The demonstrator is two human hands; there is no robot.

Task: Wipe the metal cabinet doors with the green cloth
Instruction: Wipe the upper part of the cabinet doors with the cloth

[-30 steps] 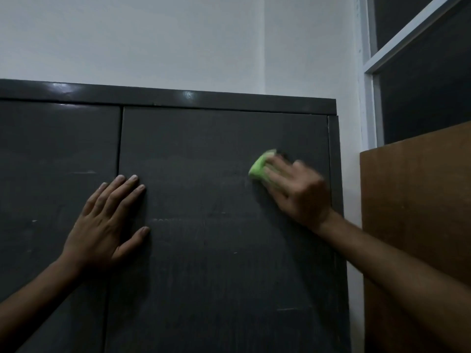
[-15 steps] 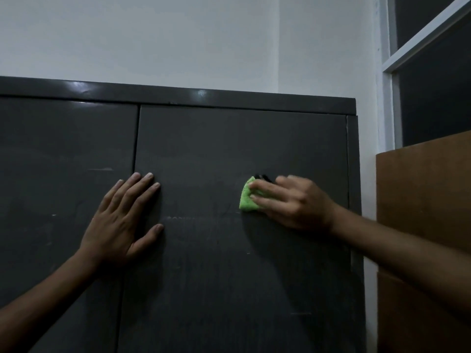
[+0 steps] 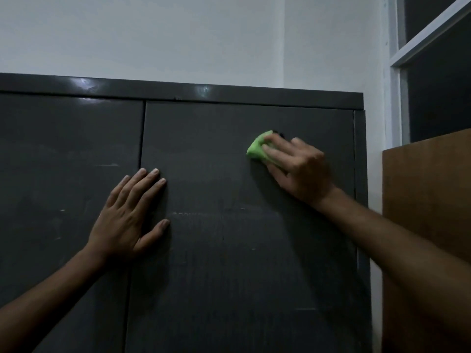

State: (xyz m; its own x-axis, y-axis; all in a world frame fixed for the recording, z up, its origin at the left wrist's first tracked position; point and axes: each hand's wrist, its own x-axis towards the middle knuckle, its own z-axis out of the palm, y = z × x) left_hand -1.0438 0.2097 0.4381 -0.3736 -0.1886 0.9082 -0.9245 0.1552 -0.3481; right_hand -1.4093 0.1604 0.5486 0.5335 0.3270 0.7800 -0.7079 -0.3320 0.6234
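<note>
A dark grey metal cabinet fills the view, with a left door [image 3: 63,200] and a right door [image 3: 229,263] that meet at a vertical seam. My right hand [image 3: 298,169] presses a bunched green cloth [image 3: 257,149] flat against the upper right part of the right door; fingers cover most of the cloth. My left hand [image 3: 130,217] lies flat with fingers spread across the seam, mostly on the right door's left edge, holding nothing. Faint streaks and scuffs show on both doors.
A brown wooden panel [image 3: 428,212] stands close to the cabinet's right side, with a thin strip of white wall between. A dark window with a white frame [image 3: 397,72] sits above it. White wall rises over the cabinet top [image 3: 204,91].
My right hand has slid the green cloth up the right door from where it was half a second ago. My left hand has stayed flat at the seam.
</note>
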